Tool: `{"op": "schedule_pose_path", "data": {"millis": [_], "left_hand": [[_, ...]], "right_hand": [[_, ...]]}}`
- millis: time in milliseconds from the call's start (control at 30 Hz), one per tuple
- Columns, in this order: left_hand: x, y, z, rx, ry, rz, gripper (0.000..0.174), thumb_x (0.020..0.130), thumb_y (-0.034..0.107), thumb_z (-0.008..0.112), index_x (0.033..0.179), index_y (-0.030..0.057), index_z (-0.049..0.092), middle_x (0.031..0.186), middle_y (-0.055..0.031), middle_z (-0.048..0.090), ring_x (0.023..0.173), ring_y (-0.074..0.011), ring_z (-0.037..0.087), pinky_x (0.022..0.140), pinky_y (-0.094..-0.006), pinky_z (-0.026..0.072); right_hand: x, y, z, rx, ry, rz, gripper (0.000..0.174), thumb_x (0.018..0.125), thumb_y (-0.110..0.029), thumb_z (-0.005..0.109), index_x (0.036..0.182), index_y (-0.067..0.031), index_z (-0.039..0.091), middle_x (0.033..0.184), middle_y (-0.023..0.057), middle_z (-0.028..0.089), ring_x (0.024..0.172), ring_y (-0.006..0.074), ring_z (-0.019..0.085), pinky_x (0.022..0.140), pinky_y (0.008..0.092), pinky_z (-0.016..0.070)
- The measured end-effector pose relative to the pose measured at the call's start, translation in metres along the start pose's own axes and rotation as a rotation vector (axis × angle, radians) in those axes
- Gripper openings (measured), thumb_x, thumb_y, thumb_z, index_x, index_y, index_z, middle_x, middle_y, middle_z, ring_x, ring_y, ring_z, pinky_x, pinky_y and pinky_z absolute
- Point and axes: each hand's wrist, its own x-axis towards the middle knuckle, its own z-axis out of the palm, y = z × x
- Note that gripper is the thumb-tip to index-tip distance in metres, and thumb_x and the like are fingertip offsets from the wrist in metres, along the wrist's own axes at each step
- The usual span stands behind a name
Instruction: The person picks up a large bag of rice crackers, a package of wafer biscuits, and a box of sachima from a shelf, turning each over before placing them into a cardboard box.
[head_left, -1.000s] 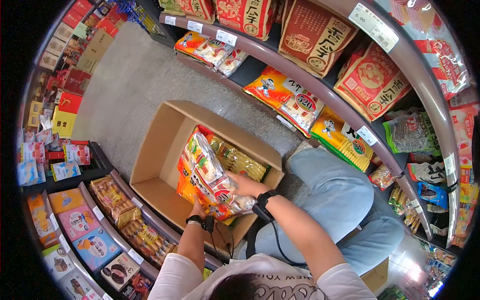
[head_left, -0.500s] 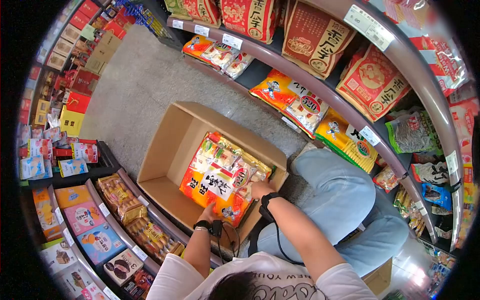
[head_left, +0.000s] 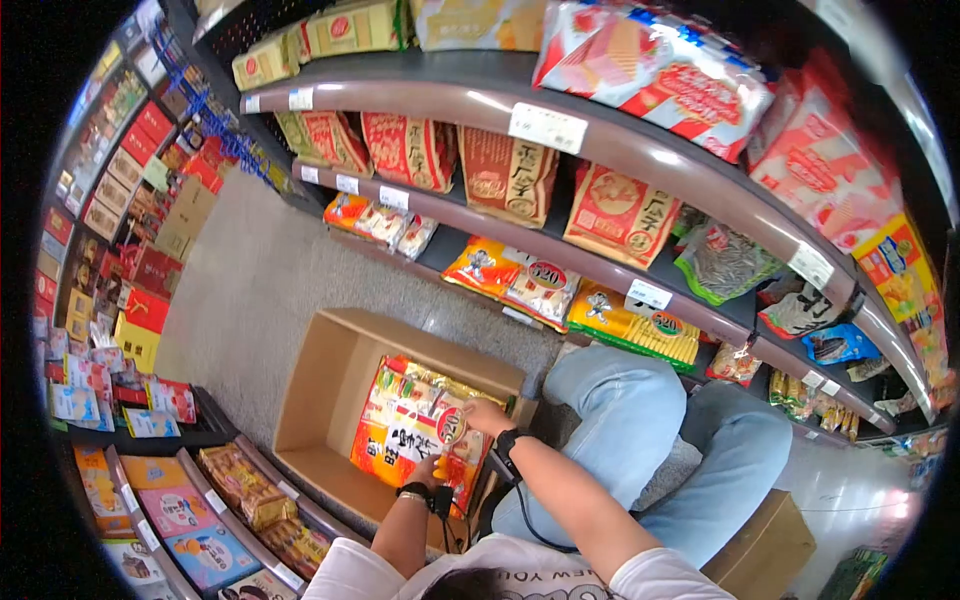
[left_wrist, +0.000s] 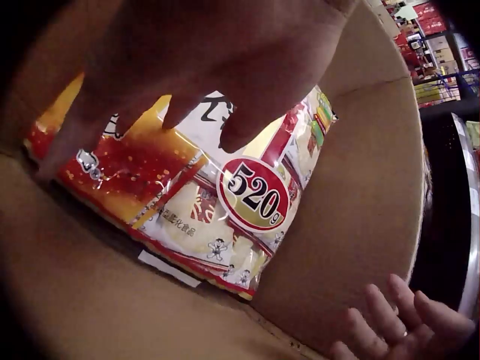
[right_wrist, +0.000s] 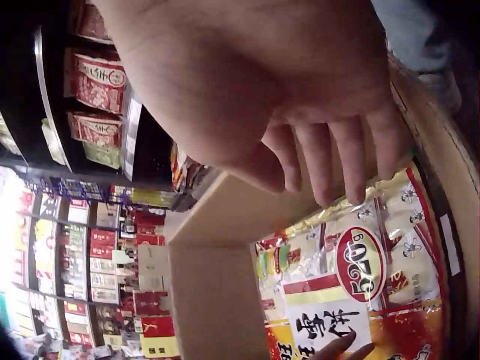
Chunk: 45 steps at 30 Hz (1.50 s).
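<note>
An orange and white bag of rice crackers [head_left: 400,410], marked 520g, lies face up inside a cardboard box [head_left: 335,320]. My left hand [head_left: 428,470] is over the near left part of the bag, its fingers spread and fairly straight in the left wrist view. Over the bag's right side is my right hand [head_left: 485,415]; the right wrist view shows its fingers extended above the wrapper, gripping nothing. A yellow packet [head_left: 465,382] is partly covered beneath the bag's far edge.
Shelves on the right hold more cracker bags [head_left: 515,280] and red seed bags [head_left: 625,215]. Left of the box, a low shelf carries biscuit packs [head_left: 245,485]. The person's bent knee [head_left: 615,410] is beside the box, and another carton [head_left: 765,550] stands behind the legs.
The cracker bag went from tilted in both hands to lying flat in the box. Both hands have let go of it. The head view has swung up toward the shelves.
</note>
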Motion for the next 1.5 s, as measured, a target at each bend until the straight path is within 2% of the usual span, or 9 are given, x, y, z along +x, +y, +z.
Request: {"op": "schedule_pose_path", "data": {"millis": [100,233,333,433,500,733,1133,1300,1500], "left_hand": [[0.000,-0.011,-0.002,0.286,0.037,0.209,0.069,0.079,0.004,0.068,0.139,0.0073,0.035,0.142,-0.0207,0.035,0.126,-0.0350,0.041,0.093,-0.0470,0.0467],[-0.015,0.008,0.005,-1.077,0.240,-0.403,0.077,0.074,0.000,0.072,0.140,0.0028,0.031,0.141,-0.0197,0.038,0.125,-0.0348,0.043,0.096,-0.0444,0.0452],[-0.025,0.015,0.007,-0.973,0.218,-0.348,0.083,0.072,0.001,0.076,0.141,0.0033,0.030,0.140,-0.0181,0.041,0.126,-0.0315,0.044,0.099,-0.0394,0.0438],[0.005,-0.009,0.004,-0.503,0.148,-0.130,0.057,0.094,0.029,0.044,0.144,0.0109,0.025,0.150,-0.0144,0.024,0.128,-0.0474,0.032,0.093,-0.0590,0.0436],[0.002,0.007,0.009,-0.887,0.227,-0.172,0.055,0.096,0.033,0.038,0.145,0.0149,0.023,0.150,-0.0085,0.024,0.127,-0.0482,0.032,0.088,-0.0693,0.0395],[0.010,0.038,0.014,-0.947,0.179,-0.089,0.048,0.096,0.036,0.037,0.137,0.0112,0.035,0.123,-0.0135,0.054,0.103,-0.0386,0.055,0.087,-0.0680,0.0392],[-0.037,0.134,0.062,-0.973,0.161,0.084,0.040,0.093,0.031,0.047,0.128,0.0126,0.043,0.111,-0.0062,0.059,0.094,-0.0251,0.058,0.086,-0.0508,0.0456],[-0.088,0.259,0.071,-0.729,0.181,0.489,0.030,0.093,0.033,0.053,0.115,0.0120,0.056,0.098,-0.0011,0.061,0.085,-0.0135,0.055,0.071,-0.0319,0.0448],[-0.199,0.450,0.131,-0.512,-0.014,0.929,0.036,0.095,0.025,0.051,0.127,0.0090,0.051,0.118,-0.0052,0.059,0.103,-0.0148,0.055,0.085,-0.0302,0.0439]], "right_hand": [[0.006,0.013,-0.001,0.061,0.061,-0.036,0.024,0.080,-0.018,0.056,0.093,-0.0008,0.067,0.082,0.0142,0.068,0.075,0.0236,0.065,0.068,0.0357,0.0492],[0.002,0.016,-0.006,0.291,0.129,-0.016,0.022,0.082,-0.018,0.057,0.094,-0.0025,0.067,0.080,0.0076,0.066,0.069,0.0162,0.062,0.062,0.0311,0.0491],[-0.007,0.013,-0.013,0.454,0.146,0.061,0.021,0.084,-0.020,0.057,0.097,-0.0051,0.066,0.083,0.0052,0.066,0.068,0.0150,0.062,0.059,0.0298,0.0482],[-0.040,-0.013,-0.045,0.686,0.078,0.098,0.024,0.086,-0.021,0.058,0.105,-0.0069,0.062,0.088,0.0050,0.066,0.068,0.0132,0.061,0.056,0.0283,0.0470],[-0.060,-0.021,-0.061,0.726,0.034,0.100,0.028,0.086,-0.020,0.059,0.110,-0.0071,0.060,0.092,0.0054,0.066,0.070,0.0131,0.061,0.057,0.0258,0.0475],[-0.082,-0.009,-0.086,0.968,0.123,0.154,0.022,0.088,-0.019,0.056,0.108,-0.0101,0.059,0.103,0.0077,0.064,0.082,0.0170,0.062,0.069,0.0330,0.0497],[-0.118,-0.018,-0.121,1.206,0.258,0.072,0.022,0.091,-0.026,0.055,0.109,-0.0147,0.057,0.103,0.0021,0.064,0.085,0.0134,0.059,0.075,0.0301,0.0458],[-0.151,-0.063,-0.172,1.306,0.206,-0.325,0.028,0.094,-0.022,0.054,0.118,-0.0091,0.054,0.111,0.0064,0.062,0.099,0.0180,0.061,0.084,0.0321,0.0494],[-0.251,-0.120,-0.304,1.117,0.629,-0.751,0.025,0.093,-0.015,0.054,0.116,-0.0049,0.055,0.108,0.0081,0.062,0.095,0.0177,0.062,0.079,0.0287,0.0508]]}}
